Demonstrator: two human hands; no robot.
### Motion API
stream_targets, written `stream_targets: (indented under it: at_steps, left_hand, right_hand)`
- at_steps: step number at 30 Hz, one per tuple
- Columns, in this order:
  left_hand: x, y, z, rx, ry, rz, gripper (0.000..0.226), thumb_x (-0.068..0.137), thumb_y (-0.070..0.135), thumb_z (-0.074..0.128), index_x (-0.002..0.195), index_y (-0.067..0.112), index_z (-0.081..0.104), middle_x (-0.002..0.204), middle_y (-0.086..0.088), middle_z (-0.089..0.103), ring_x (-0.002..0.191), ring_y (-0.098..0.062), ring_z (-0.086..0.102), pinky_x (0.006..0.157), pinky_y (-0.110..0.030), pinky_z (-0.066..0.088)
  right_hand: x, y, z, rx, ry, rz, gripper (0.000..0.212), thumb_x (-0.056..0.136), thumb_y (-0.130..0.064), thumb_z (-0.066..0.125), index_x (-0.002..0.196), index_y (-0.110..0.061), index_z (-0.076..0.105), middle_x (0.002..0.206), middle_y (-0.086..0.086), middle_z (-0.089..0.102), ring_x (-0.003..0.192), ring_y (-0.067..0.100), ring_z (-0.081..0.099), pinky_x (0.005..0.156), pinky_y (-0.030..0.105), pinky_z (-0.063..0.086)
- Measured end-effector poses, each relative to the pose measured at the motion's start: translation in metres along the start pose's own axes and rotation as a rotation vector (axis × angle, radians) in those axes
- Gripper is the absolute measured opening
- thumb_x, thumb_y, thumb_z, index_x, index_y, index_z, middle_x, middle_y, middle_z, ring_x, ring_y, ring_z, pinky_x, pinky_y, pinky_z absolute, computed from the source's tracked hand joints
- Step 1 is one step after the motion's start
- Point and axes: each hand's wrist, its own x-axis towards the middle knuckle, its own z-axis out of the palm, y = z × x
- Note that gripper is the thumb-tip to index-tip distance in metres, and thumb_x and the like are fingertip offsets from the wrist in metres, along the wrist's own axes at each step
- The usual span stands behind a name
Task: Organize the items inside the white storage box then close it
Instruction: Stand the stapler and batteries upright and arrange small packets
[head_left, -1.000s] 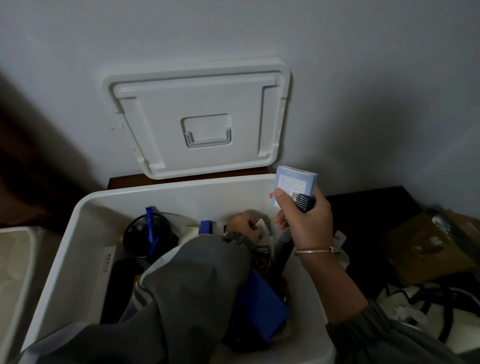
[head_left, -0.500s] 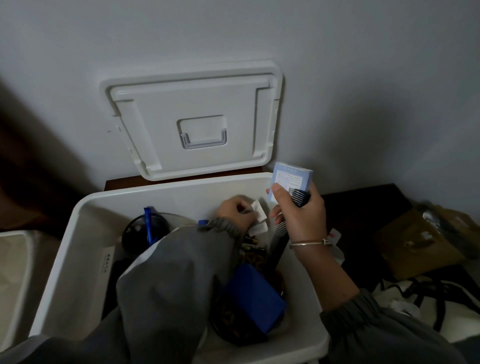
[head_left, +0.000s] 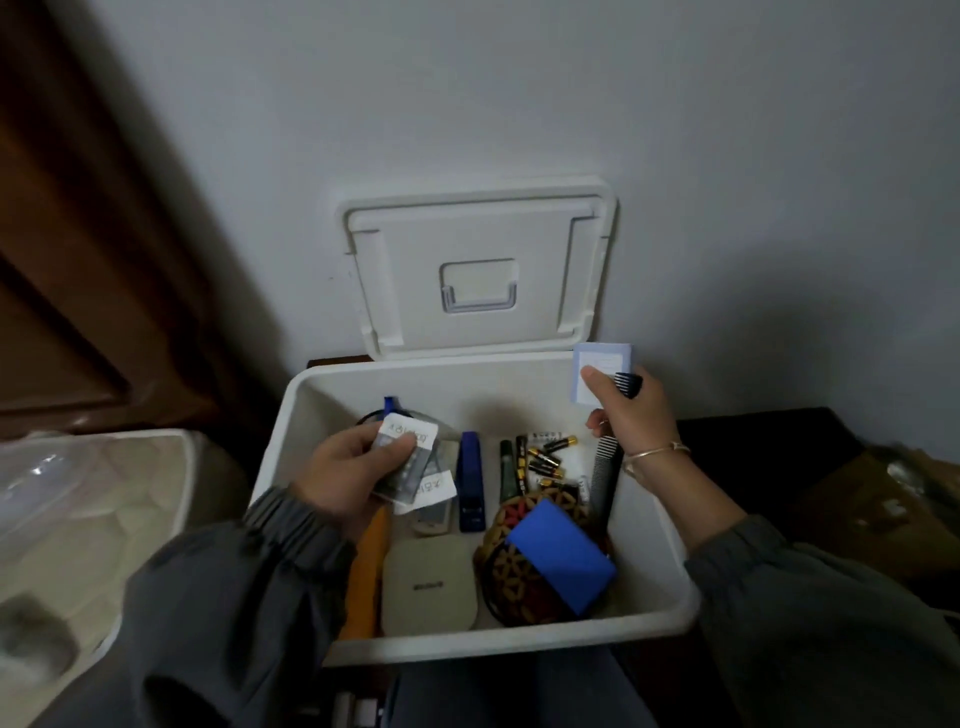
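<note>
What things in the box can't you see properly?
Head view:
- A dark round thing at the back: mostly hidden by the left hand and its packets.
- Print on the packets: too blurred to read.
- An orange item: partly covered by the left sleeve.
- A patterned round item: partly under the blue block.
- The comb: its middle is inside the right hand.

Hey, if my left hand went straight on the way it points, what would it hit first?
Probably the blue stapler, just past the packets the left hand holds; depth is unclear.
</note>
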Motion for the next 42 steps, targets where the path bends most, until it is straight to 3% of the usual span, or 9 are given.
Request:
stream_targets:
  at_steps: [3, 6, 11, 17, 21, 24, 29, 34, 42]
  left_hand:
    - [-0.025, -0.008, -0.019, -0.057, 0.033, -0.034, 0.019, 0.093, -0.003, 0.043, 0.085, -0.002, 0.061, 0.067, -0.012, 0.069, 0.057, -0.019, 0.067, 0.055, -0.027, 0.057]
    - [-0.036, -0.019, -0.035, -0.122, 0.085, -0.069, 0.017, 0.095, -0.002, 0.041, 0.09, -0.001, 0.057, 0.081, -0.017, 0.063, 0.068, -0.024, 0.062, 0.063, -0.031, 0.054]
    - [-0.041, -0.034, -0.059, -0.078, 0.156, -0.062, 0.014, 0.094, -0.001, 0.043, 0.094, -0.002, 0.057, 0.077, -0.015, 0.065, 0.059, -0.018, 0.066, 0.05, -0.025, 0.054]
    - [-0.037, -0.044, -0.086, 0.114, 0.272, 0.032, 0.011, 0.092, 0.003, 0.052, 0.091, 0.01, 0.06, 0.097, -0.022, 0.063, 0.086, -0.033, 0.061, 0.075, -0.04, 0.049]
    - [-0.039, -0.048, -0.087, 0.195, 0.246, 0.064, 0.013, 0.091, 0.003, 0.054, 0.086, 0.014, 0.06, 0.091, -0.016, 0.065, 0.082, -0.028, 0.062, 0.075, -0.038, 0.05]
    - [-0.04, -0.05, -0.081, 0.268, 0.236, 0.078, 0.013, 0.091, 0.005, 0.056, 0.087, 0.017, 0.06, 0.087, -0.008, 0.066, 0.081, -0.021, 0.064, 0.069, -0.032, 0.051]
    - [-0.038, -0.052, -0.078, 0.304, 0.237, 0.101, 0.007, 0.091, 0.005, 0.056, 0.097, 0.007, 0.06, 0.088, -0.009, 0.066, 0.083, -0.022, 0.063, 0.071, -0.032, 0.052]
    - [-0.037, -0.053, -0.079, 0.325, 0.235, 0.101, 0.009, 0.09, 0.007, 0.057, 0.099, 0.008, 0.061, 0.094, -0.014, 0.067, 0.092, -0.031, 0.064, 0.086, -0.046, 0.052]
    - [-0.037, -0.056, -0.08, 0.33, 0.225, 0.108, 0.011, 0.09, 0.007, 0.058, 0.091, 0.017, 0.063, 0.092, -0.01, 0.069, 0.093, -0.029, 0.065, 0.087, -0.045, 0.052]
  right_hand:
    - [-0.01, -0.005, 0.01, -0.092, -0.159, 0.074, 0.016, 0.086, -0.019, 0.065, 0.096, -0.01, 0.057, 0.065, 0.006, 0.059, 0.035, 0.01, 0.052, 0.036, 0.02, 0.041]
    - [-0.028, -0.011, 0.025, -0.262, -0.378, 0.097, 0.022, 0.084, -0.019, 0.069, 0.099, -0.007, 0.057, 0.071, 0.008, 0.063, 0.041, 0.014, 0.057, 0.037, 0.02, 0.041]
    - [-0.043, -0.013, 0.051, -0.54, -0.636, 0.166, 0.024, 0.083, -0.015, 0.07, 0.099, -0.001, 0.059, 0.075, 0.01, 0.064, 0.043, 0.012, 0.063, 0.037, 0.02, 0.046]
    - [-0.046, 0.012, 0.085, -0.706, -0.783, 0.307, 0.013, 0.088, -0.011, 0.059, 0.097, -0.004, 0.054, 0.082, 0.021, 0.065, 0.053, 0.018, 0.069, 0.043, 0.022, 0.049]
    - [-0.041, 0.021, 0.1, -0.945, -0.78, 0.184, 0.021, 0.083, -0.024, 0.068, 0.074, -0.016, 0.051, 0.093, 0.016, 0.067, 0.082, 0.03, 0.069, 0.066, 0.037, 0.054]
    - [-0.035, 0.03, 0.102, -0.979, -0.713, 0.191, 0.028, 0.086, -0.026, 0.065, 0.103, -0.005, 0.059, 0.109, 0.022, 0.066, 0.097, 0.037, 0.065, 0.086, 0.047, 0.053]
    - [-0.028, 0.043, 0.104, -0.585, -0.556, 0.431, 0.038, 0.091, -0.019, 0.059, 0.122, 0.002, 0.054, 0.108, 0.021, 0.061, 0.08, 0.027, 0.061, 0.067, 0.034, 0.053]
    - [-0.02, 0.052, 0.112, -0.401, -0.446, 0.474, 0.045, 0.091, -0.025, 0.06, 0.129, -0.003, 0.05, 0.123, 0.015, 0.057, 0.102, 0.026, 0.052, 0.09, 0.035, 0.042]
    - [-0.009, 0.068, 0.124, -0.259, -0.385, 0.485, 0.042, 0.094, -0.028, 0.053, 0.126, -0.001, 0.051, 0.104, 0.012, 0.058, 0.092, 0.025, 0.053, 0.084, 0.035, 0.043]
